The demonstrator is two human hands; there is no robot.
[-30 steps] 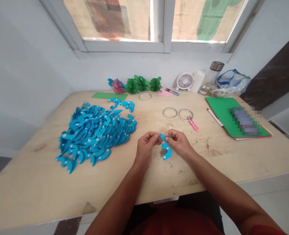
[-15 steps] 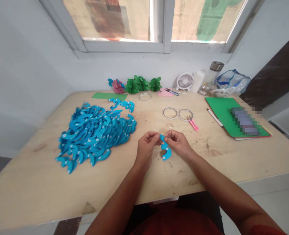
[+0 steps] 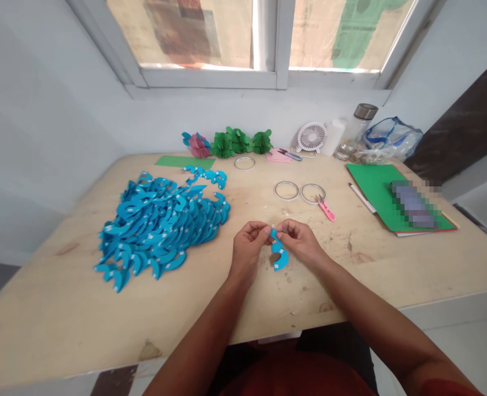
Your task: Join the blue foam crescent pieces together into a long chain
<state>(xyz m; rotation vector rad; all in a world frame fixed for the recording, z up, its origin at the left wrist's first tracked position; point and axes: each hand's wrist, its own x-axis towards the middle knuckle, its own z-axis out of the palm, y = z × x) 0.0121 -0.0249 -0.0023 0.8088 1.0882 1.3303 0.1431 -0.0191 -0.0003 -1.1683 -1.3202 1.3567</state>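
A curved blue paper piece (image 3: pixel 280 254) is pinched at its top end between my left hand (image 3: pixel 248 247) and my right hand (image 3: pixel 301 240), just above the wooden table (image 3: pixel 235 308). Both hands have their fingertips closed on that end; a small white tab shows there. The rest of the piece hangs down toward the table. To the left lies a large heap of the same blue curved pieces (image 3: pixel 160 223), each with small white tabs.
Three tape rings (image 3: pixel 286 190) and pink scissors (image 3: pixel 326 209) lie beyond my hands. Green and pink paper flowers (image 3: pixel 237 142), a small white fan (image 3: pixel 311 136), a bottle (image 3: pixel 356 129) and a clear bag (image 3: pixel 392 137) line the wall. A green folder (image 3: pixel 375 190) lies right.
My hands have closed in slightly on the top end of the blue piece; the piece has barely moved.
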